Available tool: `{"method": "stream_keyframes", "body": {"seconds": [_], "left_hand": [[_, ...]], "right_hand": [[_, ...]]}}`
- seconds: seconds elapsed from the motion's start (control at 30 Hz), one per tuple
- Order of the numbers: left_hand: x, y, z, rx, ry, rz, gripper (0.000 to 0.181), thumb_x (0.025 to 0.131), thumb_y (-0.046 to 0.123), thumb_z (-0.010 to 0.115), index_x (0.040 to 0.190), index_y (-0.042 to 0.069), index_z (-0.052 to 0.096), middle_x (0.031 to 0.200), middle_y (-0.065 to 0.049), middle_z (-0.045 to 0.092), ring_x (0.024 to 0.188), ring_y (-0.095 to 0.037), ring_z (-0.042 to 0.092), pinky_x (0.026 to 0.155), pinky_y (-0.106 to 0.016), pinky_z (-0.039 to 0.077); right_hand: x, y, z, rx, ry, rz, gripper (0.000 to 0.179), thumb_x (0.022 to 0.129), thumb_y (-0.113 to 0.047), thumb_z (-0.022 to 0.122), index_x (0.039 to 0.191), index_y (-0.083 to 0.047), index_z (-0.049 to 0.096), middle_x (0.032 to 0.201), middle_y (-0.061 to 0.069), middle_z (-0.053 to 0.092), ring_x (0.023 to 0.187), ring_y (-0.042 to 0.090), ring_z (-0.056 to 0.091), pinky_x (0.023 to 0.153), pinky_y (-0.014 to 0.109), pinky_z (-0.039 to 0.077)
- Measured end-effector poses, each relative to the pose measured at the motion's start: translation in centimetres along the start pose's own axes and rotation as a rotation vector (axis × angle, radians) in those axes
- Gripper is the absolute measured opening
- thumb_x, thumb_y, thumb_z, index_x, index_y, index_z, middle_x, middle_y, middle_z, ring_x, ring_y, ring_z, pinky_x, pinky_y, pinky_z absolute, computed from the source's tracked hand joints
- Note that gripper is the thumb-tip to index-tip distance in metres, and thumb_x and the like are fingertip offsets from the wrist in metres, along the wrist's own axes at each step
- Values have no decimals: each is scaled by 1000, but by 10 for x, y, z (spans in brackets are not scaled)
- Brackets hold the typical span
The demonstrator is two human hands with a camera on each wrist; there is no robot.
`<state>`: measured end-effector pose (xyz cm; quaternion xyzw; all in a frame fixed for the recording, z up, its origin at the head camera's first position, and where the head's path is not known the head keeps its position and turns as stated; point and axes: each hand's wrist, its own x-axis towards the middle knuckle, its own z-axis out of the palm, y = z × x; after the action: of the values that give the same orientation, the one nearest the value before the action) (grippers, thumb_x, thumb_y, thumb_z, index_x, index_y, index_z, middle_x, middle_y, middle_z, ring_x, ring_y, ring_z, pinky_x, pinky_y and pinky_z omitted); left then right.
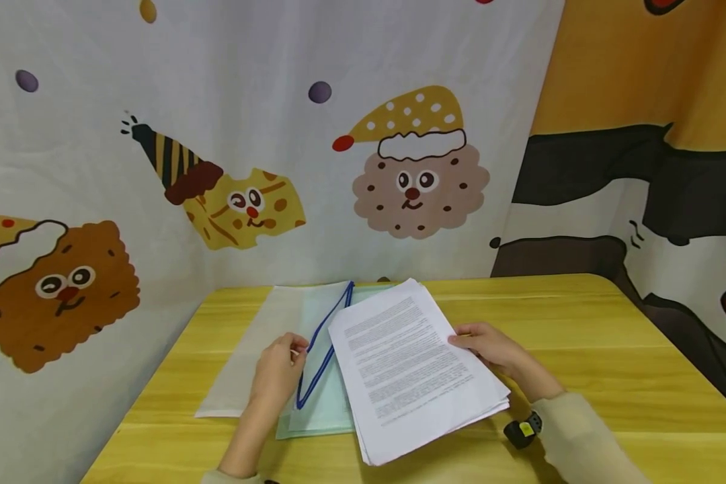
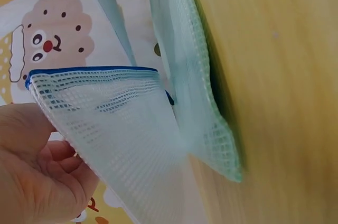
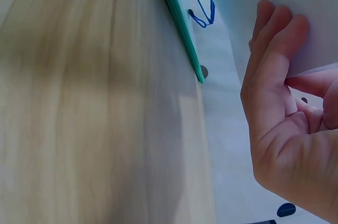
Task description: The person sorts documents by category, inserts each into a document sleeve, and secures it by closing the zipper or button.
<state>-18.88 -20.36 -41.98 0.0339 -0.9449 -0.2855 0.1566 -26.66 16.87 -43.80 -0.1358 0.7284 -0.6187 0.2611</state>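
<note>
A mesh zip document bag [image 1: 320, 415], pale green with blue zipper edging, lies on the table with its mouth spread. My left hand [image 1: 276, 370] pinches the lifted edge of its whitish upper side [image 2: 111, 118]. In the left wrist view the green lower side [image 2: 195, 102] stands apart from that flap. My right hand [image 1: 490, 346] grips the right edge of a stack of printed papers [image 1: 405, 363], thumb on one face and fingers against the other [image 3: 285, 92]. The stack is tilted above the table and overlaps the bag's right part in the head view.
The yellow wood-grain table [image 1: 556, 323] extends to the right of the papers. Behind it hangs a white curtain [image 1: 278, 101] printed with cartoon biscuits and cheese. A black wrist device [image 1: 523, 430] sits at the right sleeve.
</note>
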Motion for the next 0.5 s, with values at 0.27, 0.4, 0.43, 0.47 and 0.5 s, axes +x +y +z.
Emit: {"method": "stream_keyframes", "body": {"seconds": [0.27, 0.4, 0.43, 0.47, 0.5], "left_hand": [[-2, 5, 0, -60, -44, -1, 7, 85, 8, 65, 91, 10, 66, 81, 0, 65, 74, -12, 58, 64, -26, 49], [-4, 9, 1, -75, -50, 24, 7, 84, 7, 66, 90, 10, 66, 80, 1, 65, 73, -10, 58, 63, -25, 49], [-4, 10, 1, -76, -49, 30, 7, 83, 7, 66, 89, 10, 66, 80, 1, 65, 72, -10, 58, 63, -25, 49], [-4, 11, 2, -79, -51, 34, 7, 83, 7, 66, 89, 10, 66, 80, 1, 65, 72, -9, 58, 63, -24, 49], [-5, 11, 2, -81, -54, 39, 7, 83, 6, 66, 89, 10, 66, 79, 1, 65, 72, -9, 58, 63, -24, 49]], "right_hand": [[14, 0, 12, 19, 53, -15, 41, 98, -18, 50, 124, 14, 48, 90, 6, 68, 74, 16, 67, 63, 29, 56], [22, 0, 19, 44, 111, 0, 42, 98, -17, 49, 126, 14, 46, 87, 4, 68, 71, 14, 67, 58, 27, 55], [23, 0, 20, 54, 122, 3, 42, 98, -17, 49, 126, 14, 45, 86, 4, 69, 70, 14, 67, 58, 27, 55], [25, 1, 21, 61, 127, 2, 43, 98, -17, 49, 127, 15, 45, 86, 4, 69, 69, 14, 67, 57, 27, 55], [26, 1, 22, 73, 134, 5, 43, 98, -17, 49, 127, 15, 45, 86, 4, 69, 69, 14, 67, 57, 27, 55]]}}
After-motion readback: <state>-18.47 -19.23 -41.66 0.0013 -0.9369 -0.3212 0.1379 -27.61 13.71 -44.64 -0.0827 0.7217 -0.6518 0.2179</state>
